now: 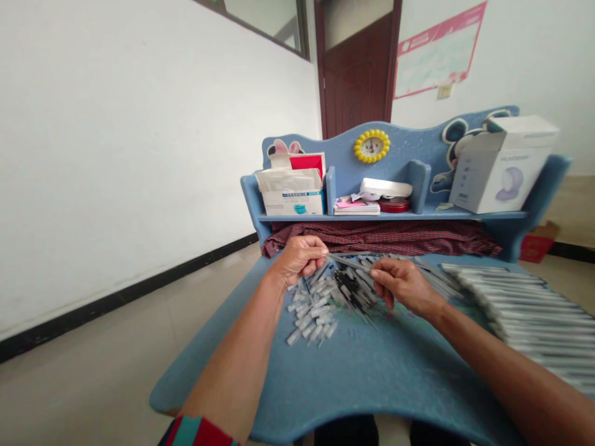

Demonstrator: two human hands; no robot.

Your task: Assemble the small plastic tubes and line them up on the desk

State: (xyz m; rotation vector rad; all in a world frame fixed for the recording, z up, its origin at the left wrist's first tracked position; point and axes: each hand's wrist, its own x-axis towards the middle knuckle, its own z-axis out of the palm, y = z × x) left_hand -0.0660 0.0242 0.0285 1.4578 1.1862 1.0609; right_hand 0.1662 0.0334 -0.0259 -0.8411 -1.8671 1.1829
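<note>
1. Clear plastic tubes [310, 313] lie heaped on the blue bench [367, 378]; my left hand [298, 260], just above the heap, pinches a thin grey rod [348, 262].
2. My right hand [400, 285] pinches that rod's other end.
3. Long grey rods [520, 310] lie stacked right of the heap.

Translucent plastic caps [311, 316] (faintly glossy) on a matt blue desk [367, 378].

No legible text. Blue print on the white carton [292, 201] ahead of the left hand [300, 260], and lettering on the white box [502, 179] and pink wall poster [439, 49] beyond the right hand [404, 285], are too blurred to read.
</note>
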